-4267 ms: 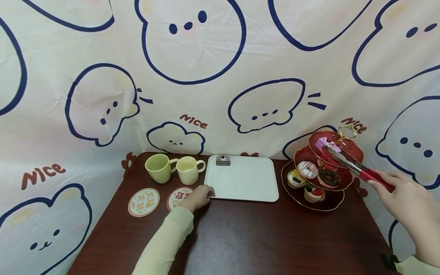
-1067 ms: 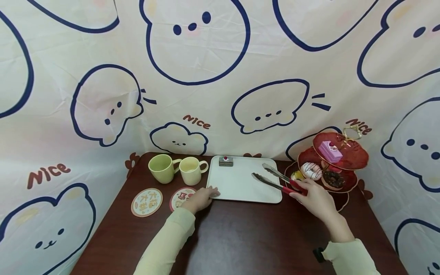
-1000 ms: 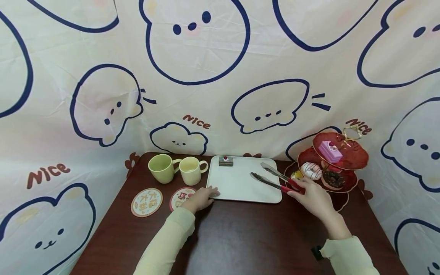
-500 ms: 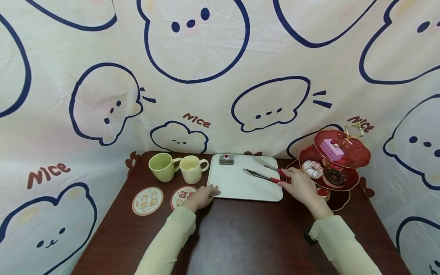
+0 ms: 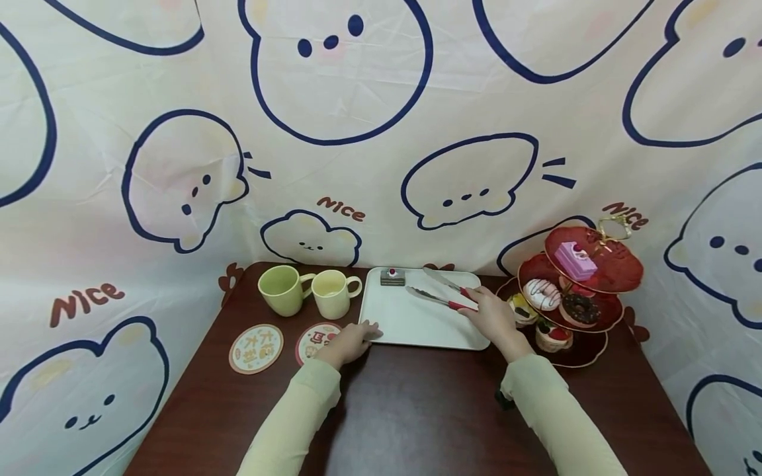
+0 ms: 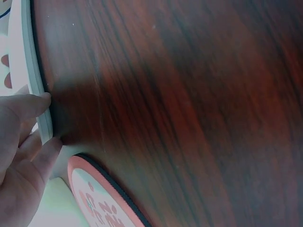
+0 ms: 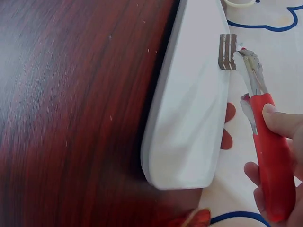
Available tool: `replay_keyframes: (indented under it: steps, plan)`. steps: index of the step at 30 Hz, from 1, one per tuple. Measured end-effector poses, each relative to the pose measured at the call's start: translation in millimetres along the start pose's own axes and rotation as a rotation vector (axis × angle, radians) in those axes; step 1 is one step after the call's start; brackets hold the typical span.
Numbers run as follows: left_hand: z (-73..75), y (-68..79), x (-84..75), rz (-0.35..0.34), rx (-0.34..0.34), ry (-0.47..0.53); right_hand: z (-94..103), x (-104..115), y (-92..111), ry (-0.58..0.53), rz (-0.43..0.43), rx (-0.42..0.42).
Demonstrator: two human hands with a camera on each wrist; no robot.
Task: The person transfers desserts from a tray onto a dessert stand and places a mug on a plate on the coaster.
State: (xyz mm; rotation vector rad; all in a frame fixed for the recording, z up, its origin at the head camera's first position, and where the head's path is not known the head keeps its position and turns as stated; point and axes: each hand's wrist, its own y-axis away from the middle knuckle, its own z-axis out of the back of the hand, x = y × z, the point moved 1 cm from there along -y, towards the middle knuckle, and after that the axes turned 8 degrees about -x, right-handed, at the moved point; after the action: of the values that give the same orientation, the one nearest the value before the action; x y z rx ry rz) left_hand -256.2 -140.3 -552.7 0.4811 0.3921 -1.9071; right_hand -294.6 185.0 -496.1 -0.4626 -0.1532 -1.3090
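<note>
Tongs (image 5: 439,300), tips apart, are gripped in the right hand (image 5: 491,317) above the white tray (image 5: 425,325), near the dark cake slice (image 5: 392,279) on it. The left hand (image 5: 350,342) pinches the tray's near-left corner.

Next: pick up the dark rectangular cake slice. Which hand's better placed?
The right hand, most likely: it holds the red-handled metal tongs, arms spread apart, tips pointing towards the dark rectangular cake slice. The left hand grips the white rectangular tray at its near-left corner, without a tool.

White tray (image 5: 423,330): flat | brown cherry-topped cake (image 5: 393,279): in its back-left corner | red-handled tongs (image 7: 270,142): spread, above tray
</note>
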Motion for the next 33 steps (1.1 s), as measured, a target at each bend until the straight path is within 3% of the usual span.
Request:
replay_keyframes:
  steps: [13, 19, 33]
  plan:
    - [-0.1, 1.9, 2.0, 0.012, -0.013, 0.024, -17.8, 29, -25, 0.105, 0.028, 0.022]
    - [-1.4, 0.6, 2.0, 0.011, -0.013, 0.028, -22.4, 35, -31, 0.124, 0.001, 0.04]
    - [-3.3, 0.6, 1.5, -0.015, -0.034, 0.021, -28.4, 32, -21, 0.097, 0.015, 0.074]
